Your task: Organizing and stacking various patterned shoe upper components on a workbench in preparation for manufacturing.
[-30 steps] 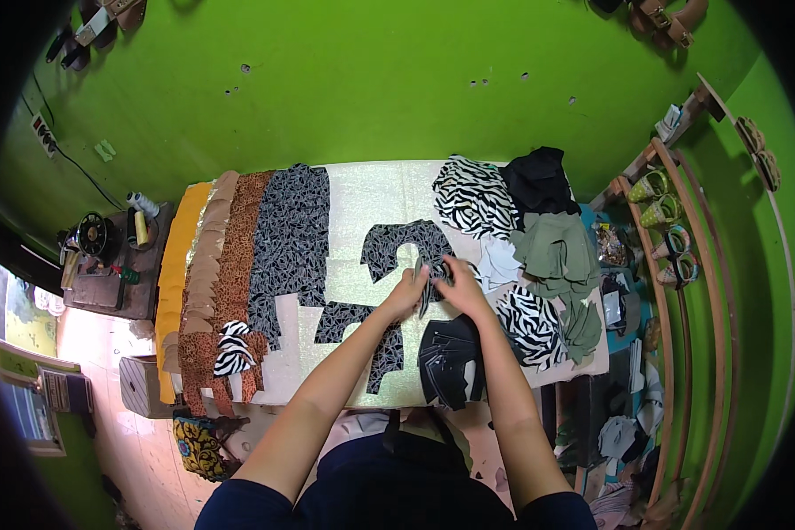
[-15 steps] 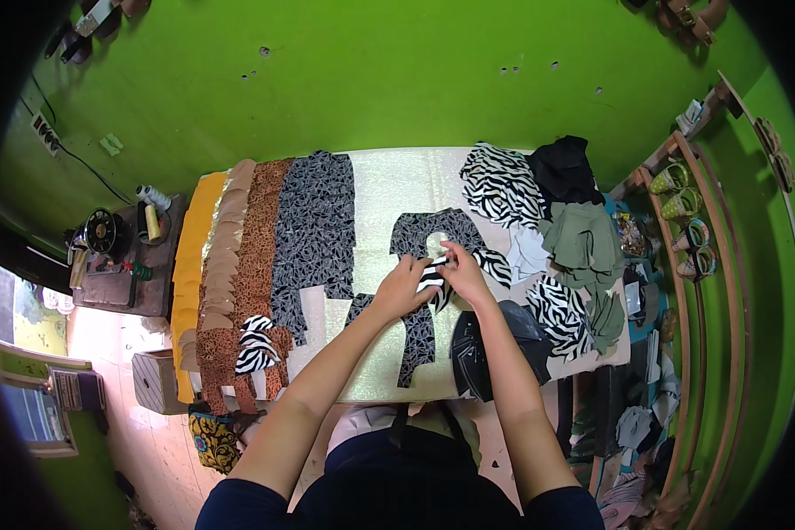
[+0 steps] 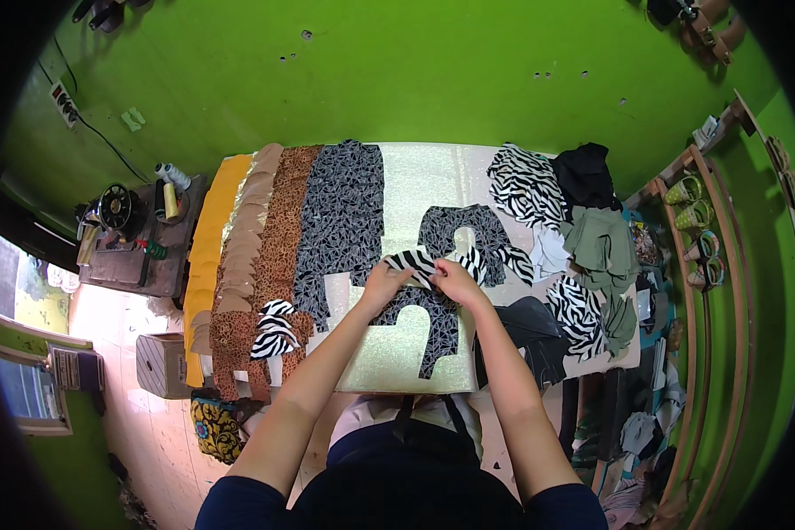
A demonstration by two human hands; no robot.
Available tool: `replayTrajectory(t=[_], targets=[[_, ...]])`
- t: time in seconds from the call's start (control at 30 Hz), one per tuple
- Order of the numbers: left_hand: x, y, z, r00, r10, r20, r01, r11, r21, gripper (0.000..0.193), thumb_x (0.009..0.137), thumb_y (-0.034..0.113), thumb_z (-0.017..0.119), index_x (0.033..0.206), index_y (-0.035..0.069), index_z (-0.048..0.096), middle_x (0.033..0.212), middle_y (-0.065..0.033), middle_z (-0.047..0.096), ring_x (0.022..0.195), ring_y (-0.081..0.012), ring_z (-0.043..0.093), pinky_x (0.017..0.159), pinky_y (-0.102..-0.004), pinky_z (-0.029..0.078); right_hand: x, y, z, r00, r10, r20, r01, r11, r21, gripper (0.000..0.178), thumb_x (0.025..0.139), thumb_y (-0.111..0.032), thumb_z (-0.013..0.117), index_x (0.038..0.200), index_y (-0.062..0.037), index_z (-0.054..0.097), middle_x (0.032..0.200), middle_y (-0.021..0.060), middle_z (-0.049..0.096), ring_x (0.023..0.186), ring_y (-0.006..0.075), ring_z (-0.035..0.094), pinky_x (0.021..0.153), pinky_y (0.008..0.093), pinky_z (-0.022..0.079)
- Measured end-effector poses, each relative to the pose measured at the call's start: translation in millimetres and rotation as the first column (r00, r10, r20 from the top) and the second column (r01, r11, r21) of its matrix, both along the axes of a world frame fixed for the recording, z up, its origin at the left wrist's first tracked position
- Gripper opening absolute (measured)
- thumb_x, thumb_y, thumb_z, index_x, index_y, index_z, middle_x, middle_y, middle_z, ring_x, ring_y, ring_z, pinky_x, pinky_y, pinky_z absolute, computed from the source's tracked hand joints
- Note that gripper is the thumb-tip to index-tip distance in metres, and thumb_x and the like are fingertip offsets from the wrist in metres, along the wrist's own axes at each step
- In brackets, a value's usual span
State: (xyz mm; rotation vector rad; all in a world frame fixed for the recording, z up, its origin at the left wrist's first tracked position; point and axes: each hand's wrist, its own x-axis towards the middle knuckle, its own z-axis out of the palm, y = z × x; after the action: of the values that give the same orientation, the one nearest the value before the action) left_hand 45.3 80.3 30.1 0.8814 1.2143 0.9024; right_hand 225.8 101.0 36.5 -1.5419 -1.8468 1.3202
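Centrally, a small black-and-white zebra-striped fabric piece is held over a pale, shimmering sheet, its left end pinched in the fingers of the left hand, its right end in those of the right hand. Beyond lies an arched black-and-grey patterned cut-out; nearer, a similar cut-out.

no legible lettering, no readable numbers, signs

On my feed I see a power strip at ten o'clock, a box at eight, sandals near three, a green wall at twelve.
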Motion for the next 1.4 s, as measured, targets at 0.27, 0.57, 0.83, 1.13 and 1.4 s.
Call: replayTrajectory(t=[0.27,0.57,0.83,1.13,1.4], targets=[[-29.9,-24.1,-20.8,0.771,-0.196,-0.606,0.378,0.907,0.187,0.027,0.08,0.027,0.063,0.076,0.0,0.06,0.063,-0.009,0.058,0.055,-0.0157,0.054,0.054,-0.0305,0.043,3.1,-21.9,-22.1,0.973,0.014,0.231,-0.026,0.999,0.048,0.01,0.073,-0.005,0.057,0.08,0.0017,0.055,0.071,0.0117,0.059,0.064,0.0219,0.055,0.062,0.0318,0.043],[-27.5,-28.7,-24.8,0.473,-0.221,-0.853,0.511,0.857,0.062,0.032,0.079,0.031,0.059,0.07,0.001,0.059,0.071,-0.0174,0.06,0.068,-0.0322,0.058,0.063,-0.0396,0.045,-6.5,-38.6,-32.1,0.915,0.0,0.404,-0.013,0.999,0.03,0.024,0.072,-0.007,0.061,0.095,-0.0033,0.052,0.08,0.015,0.062,0.078,0.0312,0.06,0.071,0.0382,0.046],[-13.0,-31.4,-18.0,0.261,-0.187,-0.947,0.517,0.856,-0.027,0.029,0.077,0.029,0.062,0.088,0.003,0.056,0.09,-0.0142,0.059,0.087,-0.0299,0.058,0.073,-0.0399,0.047,-20.8,-43.6,-22.7,0.798,-0.064,0.599,-0.019,0.991,0.132,0.027,0.071,-0.01,0.064,0.095,-0.0025,0.053,0.087,0.0185,0.058,0.087,0.0333,0.057,0.073,0.0397,0.047],[13.4,-60.8,-23.2,0.209,0.108,-0.972,0.219,0.964,0.154,0.066,0.068,0.02,0.071,0.122,0.003,0.039,0.101,-0.0143,0.049,0.091,-0.029,0.052,0.076,-0.0349,0.046,-8.2,-41.2,-12.4,0.718,-0.055,0.694,-0.134,0.967,0.215,0.037,0.066,-0.022,0.071,0.094,-0.0027,0.055,0.093,0.014,0.055,0.092,0.0288,0.053,0.073,0.0391,0.047],[2.4,-55.0,-14.1,0.302,0.013,-0.953,0.138,0.989,0.057,0.034,0.071,0.022,0.067,0.096,0.002,0.055,0.094,-0.0174,0.055,0.09,-0.0328,0.054,0.075,-0.0382,0.045,-9.7,-40.3,-15.5,0.751,0.084,0.655,-0.192,0.977,0.094,0.028,0.074,-0.021,0.063,0.095,-0.0028,0.055,0.09,0.0157,0.06,0.088,0.0318,0.058,0.073,0.0414,0.047]])
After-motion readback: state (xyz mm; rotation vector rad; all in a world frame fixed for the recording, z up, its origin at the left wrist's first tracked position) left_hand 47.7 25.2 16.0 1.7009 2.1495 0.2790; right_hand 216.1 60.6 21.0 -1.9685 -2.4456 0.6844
